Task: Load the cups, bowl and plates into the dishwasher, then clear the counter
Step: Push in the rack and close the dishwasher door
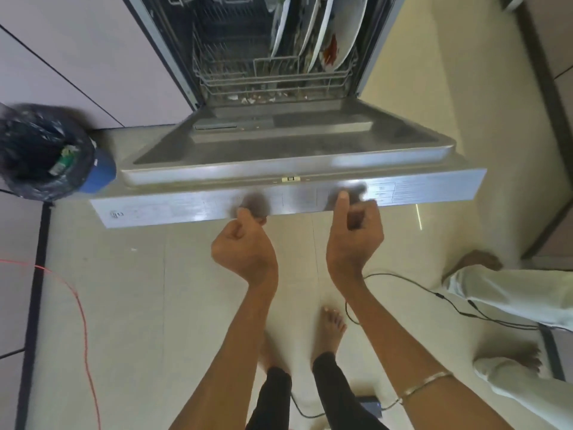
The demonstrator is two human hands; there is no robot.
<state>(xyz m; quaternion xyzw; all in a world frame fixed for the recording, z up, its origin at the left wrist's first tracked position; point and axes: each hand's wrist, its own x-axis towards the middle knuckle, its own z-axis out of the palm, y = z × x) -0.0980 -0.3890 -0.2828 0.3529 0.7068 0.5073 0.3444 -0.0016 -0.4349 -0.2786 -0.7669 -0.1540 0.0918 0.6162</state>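
The dishwasher door point(288, 150) is hanging partly open, its brushed-steel front edge facing up and its grey inner panel tilting back toward the lower rack point(273, 74), where white plates point(338, 35), one smeared red, are standing on edge at the rack's right side. The left hand point(245, 246) is curling its fingers under the door's front edge with the thumb resting on top, while the right hand point(353, 234) is gripping the same edge just beside it, thumb pressing flat against the steel. A bin point(46, 150) lined with a dark bag is sitting left of the door.
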